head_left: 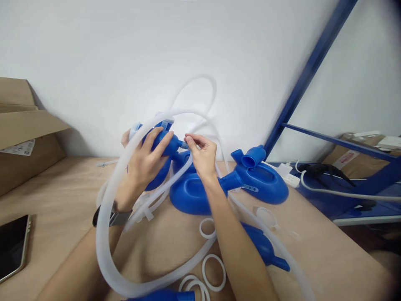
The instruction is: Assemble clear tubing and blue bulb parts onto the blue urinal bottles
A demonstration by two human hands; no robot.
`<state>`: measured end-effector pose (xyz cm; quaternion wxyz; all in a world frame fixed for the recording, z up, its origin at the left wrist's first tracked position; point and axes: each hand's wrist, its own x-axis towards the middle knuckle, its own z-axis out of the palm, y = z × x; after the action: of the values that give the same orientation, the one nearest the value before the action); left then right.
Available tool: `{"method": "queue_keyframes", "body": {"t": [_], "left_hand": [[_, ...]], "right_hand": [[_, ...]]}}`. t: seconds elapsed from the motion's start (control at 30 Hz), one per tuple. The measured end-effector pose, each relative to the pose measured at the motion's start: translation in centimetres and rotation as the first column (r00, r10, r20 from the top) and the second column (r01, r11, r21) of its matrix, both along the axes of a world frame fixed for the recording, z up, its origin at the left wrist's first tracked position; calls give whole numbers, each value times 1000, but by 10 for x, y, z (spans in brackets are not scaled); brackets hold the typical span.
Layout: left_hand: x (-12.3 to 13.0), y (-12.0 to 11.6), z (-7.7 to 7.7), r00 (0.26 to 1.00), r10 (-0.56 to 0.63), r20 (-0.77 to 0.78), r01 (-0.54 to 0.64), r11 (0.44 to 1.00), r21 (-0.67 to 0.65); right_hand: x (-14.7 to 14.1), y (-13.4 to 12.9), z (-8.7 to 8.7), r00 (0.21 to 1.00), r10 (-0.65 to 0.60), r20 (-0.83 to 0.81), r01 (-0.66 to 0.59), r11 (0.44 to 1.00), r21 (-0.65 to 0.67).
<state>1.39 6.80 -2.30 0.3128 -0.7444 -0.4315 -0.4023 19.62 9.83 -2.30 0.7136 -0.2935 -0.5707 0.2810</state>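
Observation:
My left hand (152, 152) is wrapped round a blue plastic funnel (169, 143) whose narrow spout points right. At the spout's tip is a small translucent fitting (184, 145), pinched between the thumb and fingers of my right hand (202, 152). A thick translucent hose (106, 217) loops in front of my left forearm, and a thinner tube (178, 173) runs down from near my right hand. Beneath my hands sits a blue plastic urinal bottle (188, 196) with a side neck. A second blue urinal bottle (266, 182) stands to the right.
White rings (214, 256) and another blue funnel (261, 244) lie on the wooden table (75, 188). A phone (14, 246) is at the left, by a cardboard box (28, 159). A power strip (290, 179) and blue metal frame (307, 75) are on the right.

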Motion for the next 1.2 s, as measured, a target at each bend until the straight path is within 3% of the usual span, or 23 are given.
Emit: {"method": "queue_keyframes", "body": {"t": [0.23,0.37,0.47,0.57,0.7,0.83,0.9,1.07,1.2], "left_hand": [[4,-2,1,998,29,63,-29,1000,8],[5,1,-1,998,49,25,-51,997,66],[6,2,-1,999,53,-5,-52,992,115],[8,0,2,998,66,-9,-64,991,115],[8,-3,4,998,61,6,-62,991,117],[6,-1,2,998,63,-7,-62,990,129],[6,0,0,998,65,-27,-60,987,150],[9,1,-1,998,40,-43,-32,984,174],[8,1,-2,999,-6,-40,12,988,152]], "right_hand": [[2,-8,-7,948,-264,180,212,941,263],[17,-2,-13,875,-375,307,236,884,405],[24,3,-16,881,-352,316,194,878,438],[24,7,-17,939,-229,257,122,920,373],[20,13,-17,992,-40,117,19,984,174],[18,11,-12,978,183,104,-180,983,-39],[17,3,-7,963,186,195,-179,982,-54],[17,-19,10,885,28,464,-83,992,97],[18,-20,10,876,74,477,-66,997,-32]]}}
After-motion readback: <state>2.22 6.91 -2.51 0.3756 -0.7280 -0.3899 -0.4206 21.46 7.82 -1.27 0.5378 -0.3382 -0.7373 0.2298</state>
